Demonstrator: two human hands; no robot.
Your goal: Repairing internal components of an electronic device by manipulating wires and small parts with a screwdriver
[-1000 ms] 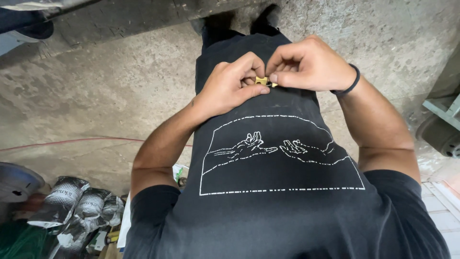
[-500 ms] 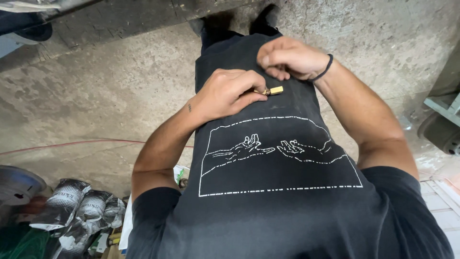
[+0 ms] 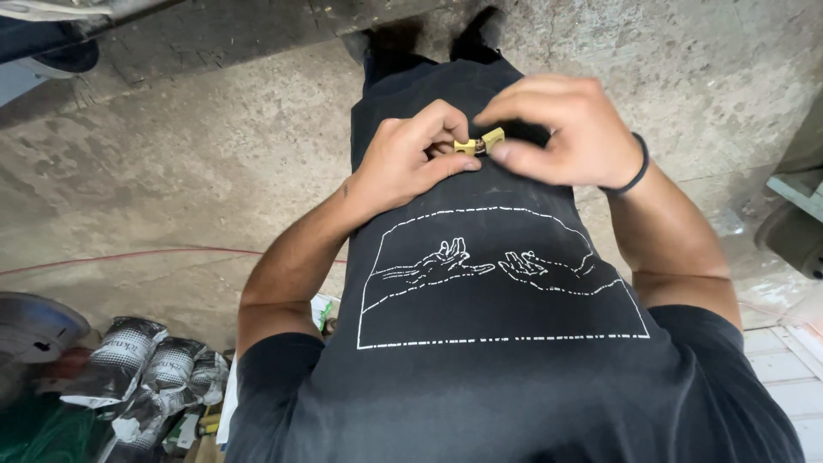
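I look down my own black T-shirt point(image 3: 514, 377), which has a white line drawing of two reaching hands. In front of my waist, both hands meet on a small yellow-brass piece point(image 3: 478, 144) that seems to be made of two short parts. My left hand point(image 3: 411, 163) pinches its left end between thumb and fingers. My right hand point(image 3: 561, 129), with a black band point(image 3: 636, 171) on the wrist, grips the right end with its fingertips. My dark shoes point(image 3: 420, 39) show on the floor above the hands.
A rough concrete floor point(image 3: 171, 171) lies below me, with a thin red cable point(image 3: 129, 255) running across it at left. Crumpled silver-and-black bags point(image 3: 146, 369) and a grey round object point(image 3: 30, 321) lie at lower left. White tiles point(image 3: 793, 369) are at lower right, and a grey frame point(image 3: 797, 193) at the right edge.
Half a second ago my right hand was lifted away from the yellow piece, with only the left hand holding it. Now the right hand is back on it.
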